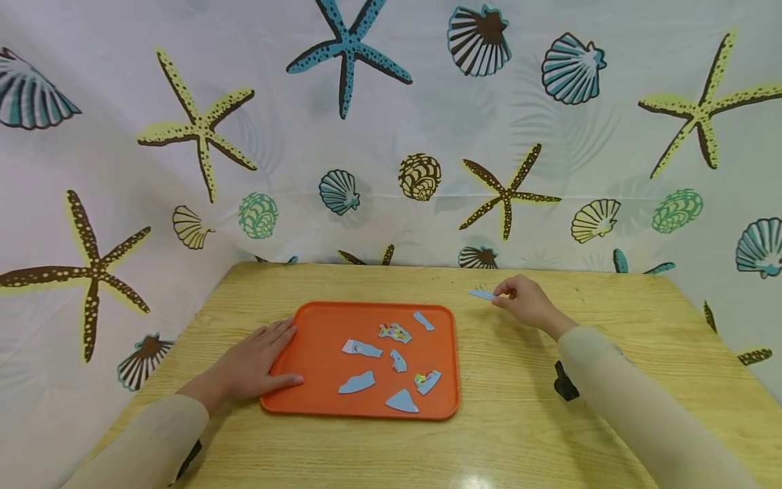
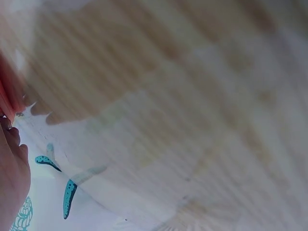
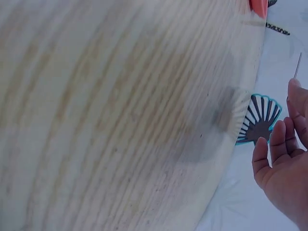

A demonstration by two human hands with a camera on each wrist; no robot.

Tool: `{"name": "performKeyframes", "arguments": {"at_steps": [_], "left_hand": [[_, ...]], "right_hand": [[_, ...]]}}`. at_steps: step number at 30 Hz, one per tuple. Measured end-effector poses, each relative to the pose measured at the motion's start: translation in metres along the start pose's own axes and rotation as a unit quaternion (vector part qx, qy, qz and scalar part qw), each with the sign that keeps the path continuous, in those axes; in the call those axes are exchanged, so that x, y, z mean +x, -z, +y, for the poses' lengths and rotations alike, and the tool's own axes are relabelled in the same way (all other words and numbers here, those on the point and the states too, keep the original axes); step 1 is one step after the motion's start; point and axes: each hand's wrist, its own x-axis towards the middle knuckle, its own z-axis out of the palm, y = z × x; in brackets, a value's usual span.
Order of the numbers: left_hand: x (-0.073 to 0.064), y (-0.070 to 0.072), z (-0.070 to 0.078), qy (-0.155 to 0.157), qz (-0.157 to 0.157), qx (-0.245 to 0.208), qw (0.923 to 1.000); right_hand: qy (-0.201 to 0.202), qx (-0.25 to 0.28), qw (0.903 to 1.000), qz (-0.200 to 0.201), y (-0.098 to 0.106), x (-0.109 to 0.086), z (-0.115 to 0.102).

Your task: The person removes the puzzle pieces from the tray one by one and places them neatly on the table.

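Observation:
My left hand (image 1: pixel 253 363) rests on the left rim of an orange tray (image 1: pixel 305 360), its fingers straight and its thumb over the edge. Past the tray's right far corner, my right hand (image 1: pixel 528 305) pinches a narrow light blue flat piece (image 1: pixel 481 295) just above the table. From the right wrist, that hand (image 3: pixel 284 168) holds the thin piece (image 3: pixel 298 65) edge-on between thumb and fingertips. Several irregular light blue flat pieces lie apart on the tray, among them a plain triangular piece (image 1: pixel 402 401), a multicoloured printed piece (image 1: pixel 395 332) and a narrow strip (image 1: pixel 423 320).
The tray stands on a wood-grain table (image 1: pixel 501 435). Behind and beside the table hangs a white cloth (image 1: pixel 379 146) printed with shells and starfish. A black strap part (image 1: pixel 565 382) shows at the right sleeve.

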Motion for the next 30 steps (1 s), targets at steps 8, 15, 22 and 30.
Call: {"name": "performKeyframes", "arguments": {"at_steps": [8, 15, 22, 30], "left_hand": [[-0.001, 0.003, 0.000, -0.004, 0.003, -0.004, 1.0000], [-0.001, 0.003, 0.001, -0.004, -0.006, -0.012, 0.9999], [0.000, 0.000, -0.003, -0.004, -0.005, -0.010, 0.9999], [0.001, -0.004, -0.005, -0.001, -0.003, -0.021, 0.9998]], "right_hand": [[0.013, -0.003, 0.9999, -0.009, 0.004, 0.010, 0.013], [0.001, 0.001, 1.0000, -0.007, 0.007, 0.020, 0.024], [-0.019, 0.011, 0.9996, -0.016, 0.004, 0.031, 0.037], [-0.023, -0.011, 0.9995, -0.017, 0.003, 0.038, 0.041]]}}
